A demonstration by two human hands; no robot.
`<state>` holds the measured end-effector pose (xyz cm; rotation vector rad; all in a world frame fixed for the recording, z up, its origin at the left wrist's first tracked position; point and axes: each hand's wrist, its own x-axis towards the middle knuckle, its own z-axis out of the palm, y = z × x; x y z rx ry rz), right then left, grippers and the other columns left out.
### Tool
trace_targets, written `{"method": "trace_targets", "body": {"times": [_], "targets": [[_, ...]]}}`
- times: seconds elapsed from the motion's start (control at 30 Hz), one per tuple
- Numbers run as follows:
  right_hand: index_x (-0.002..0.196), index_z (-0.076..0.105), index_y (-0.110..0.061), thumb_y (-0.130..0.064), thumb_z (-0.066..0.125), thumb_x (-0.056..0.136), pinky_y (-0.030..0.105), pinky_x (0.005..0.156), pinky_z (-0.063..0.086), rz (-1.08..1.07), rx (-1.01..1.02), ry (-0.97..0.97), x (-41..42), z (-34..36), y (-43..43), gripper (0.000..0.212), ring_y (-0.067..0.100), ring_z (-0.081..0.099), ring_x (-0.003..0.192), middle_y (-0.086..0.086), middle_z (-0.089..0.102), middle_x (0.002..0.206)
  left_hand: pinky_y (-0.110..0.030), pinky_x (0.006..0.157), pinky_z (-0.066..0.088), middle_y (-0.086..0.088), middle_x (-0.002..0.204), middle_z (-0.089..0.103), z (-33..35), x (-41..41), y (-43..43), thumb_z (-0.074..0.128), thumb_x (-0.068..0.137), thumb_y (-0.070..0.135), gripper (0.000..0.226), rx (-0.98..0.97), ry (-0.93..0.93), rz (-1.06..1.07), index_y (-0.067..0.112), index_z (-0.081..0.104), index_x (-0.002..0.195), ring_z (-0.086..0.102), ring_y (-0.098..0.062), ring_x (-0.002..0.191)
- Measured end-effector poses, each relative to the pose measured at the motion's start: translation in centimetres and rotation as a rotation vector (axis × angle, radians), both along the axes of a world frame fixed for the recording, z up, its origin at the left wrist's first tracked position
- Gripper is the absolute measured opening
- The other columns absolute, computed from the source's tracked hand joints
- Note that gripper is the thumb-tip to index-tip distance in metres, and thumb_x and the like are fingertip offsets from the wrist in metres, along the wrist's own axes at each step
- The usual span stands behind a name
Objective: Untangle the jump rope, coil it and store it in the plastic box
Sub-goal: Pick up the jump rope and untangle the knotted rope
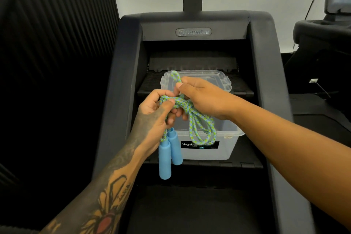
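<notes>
The jump rope [197, 125] is a blue-and-green braided cord with two light blue handles [169, 154] hanging side by side. My left hand [157, 112] grips the bundled cord just above the handles. My right hand [197, 97] pinches a small loop of cord that sticks up above its thumb. Several loops dangle below both hands, over the open clear plastic box [228, 144], which stands on a step and bears a black label. Its clear lid [214, 78] lies on the step behind, partly hidden by my right hand.
The box and lid rest on the black steps of a stair-climbing machine [193, 32] with tall side walls left and right. A dark ribbed wall is on the left. Another machine [322, 30] stands at the far right.
</notes>
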<state>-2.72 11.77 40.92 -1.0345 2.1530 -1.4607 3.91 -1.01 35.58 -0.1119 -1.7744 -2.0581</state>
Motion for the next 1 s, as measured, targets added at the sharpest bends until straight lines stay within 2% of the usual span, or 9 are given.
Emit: {"method": "trace_targets", "body": {"times": [0.1, 0.17, 0.27, 0.4, 0.5, 0.63, 0.77, 0.83, 1.0], "targets": [[0.103, 0.058, -0.003, -0.038, 0.048, 0.097, 0.037, 0.075, 0.049, -0.082, 0.037, 0.029, -0.7, -0.1, 0.3, 0.037, 0.013, 0.059, 0.071, 0.002, 0.06, 0.077, -0.027, 0.044, 0.027, -0.007, 0.063, 0.058, -0.4, -0.2, 0.1, 0.048, 0.094, 0.004, 0.011, 0.067, -0.001, 0.065, 0.012, 0.053, 0.089, 0.039, -0.015, 0.046], [0.102, 0.059, -0.016, -0.043, 0.059, 0.089, 0.031, 0.064, 0.044, -0.109, 0.109, 0.016, -1.0, 0.1, 1.0, 0.031, 0.013, 0.053, 0.07, -0.002, 0.056, 0.081, -0.026, 0.045, 0.031, -0.007, 0.068, 0.057, -0.8, -0.2, 0.1, 0.049, 0.094, 0.004, 0.013, 0.13, 0.0, 0.082, 0.013, 0.052, 0.087, 0.043, -0.015, 0.048], [0.103, 0.057, -0.018, -0.023, 0.072, 0.083, 0.021, 0.048, 0.042, -0.073, 0.167, -0.097, -1.5, 0.0, 1.8, 0.026, 0.019, 0.058, 0.068, 0.011, 0.061, 0.089, -0.025, 0.047, 0.037, -0.011, 0.071, 0.057, -1.3, -0.1, 0.1, 0.049, 0.094, 0.002, 0.015, 0.195, -0.031, 0.103, 0.014, 0.049, 0.085, 0.051, -0.016, 0.051], [0.088, 0.061, -0.007, 0.0, 0.067, 0.084, 0.019, 0.039, 0.04, -0.071, 0.137, -0.18, -1.6, 0.2, 2.0, 0.01, 0.014, 0.053, 0.043, 0.017, 0.062, 0.074, -0.029, 0.052, 0.05, -0.019, 0.089, 0.061, -2.8, 0.3, 0.1, 0.064, 0.083, 0.014, 0.016, -0.183, -0.029, 0.327, 0.022, 0.051, 0.086, 0.061, -0.019, 0.065], [0.092, 0.062, 0.002, -0.003, 0.067, 0.084, 0.022, 0.039, 0.039, -0.033, 0.227, -0.155, -1.5, 0.3, 1.9, 0.01, 0.017, 0.046, 0.039, 0.02, 0.055, 0.064, -0.021, 0.059, 0.051, -0.003, 0.112, 0.051, -3.3, 0.7, 0.1, 0.071, 0.079, 0.015, 0.03, -0.52, 0.101, 0.426, 0.028, 0.054, 0.101, 0.061, -0.015, 0.088], [0.086, 0.062, 0.002, -0.004, 0.067, 0.085, 0.022, 0.038, 0.036, -0.016, 0.275, -0.134, -1.5, 0.5, 1.8, 0.007, 0.016, 0.04, 0.035, 0.009, 0.048, 0.045, -0.027, 0.062, 0.054, 0.003, 0.107, 0.061, -2.6, 0.8, 0.5, 0.071, 0.082, 0.015, 0.035, -0.568, 0.109, 0.25, 0.026, 0.057, 0.112, 0.063, -0.014, 0.088], [0.095, 0.065, 0.008, -0.004, 0.067, 0.085, 0.023, 0.041, 0.038, 0.049, 0.314, -0.089, -1.8, 1.0, 2.0, 0.015, 0.012, 0.043, 0.036, 0.002, 0.053, 0.043, -0.025, 0.069, 0.055, 0.011, 0.101, 0.07, -2.1, 0.6, 0.8, 0.069, 0.085, 0.008, 0.033, -0.44, 0.069, 0.134, 0.028, 0.058, 0.109, 0.069, -0.011, 0.085], [0.094, 0.066, 0.006, -0.004, 0.069, 0.085, 0.024, 0.044, 0.039, 0.073, 0.325, -0.05, -2.0, 1.3, 2.2, 0.014, 0.011, 0.044, 0.04, -0.003, 0.056, 0.046, -0.025, 0.077, 0.053, 0.001, 0.101, 0.073, -2.0, 0.4, 0.7, 0.069, 0.083, 0.008, 0.03, -0.306, 0.03, 0.053, 0.019, 0.06, 0.11, 0.07, -0.014, 0.092], [0.096, 0.068, -0.004, -0.012, 0.079, 0.077, 0.022, 0.05, 0.042, 0.046, 0.26, 0.08, -2.9, 1.2, 2.7, 0.023, 0.01, 0.05, 0.054, 0.002, 0.061, 0.067, -0.04, 0.068, 0.058, -0.01, 0.093, 0.075, -1.9, 0.1, 0.8, 0.062, 0.087, 0.001, 0.023, -0.012, -0.046, -0.058, 0.003, 0.058, 0.11, 0.073, -0.029, 0.079]]}}
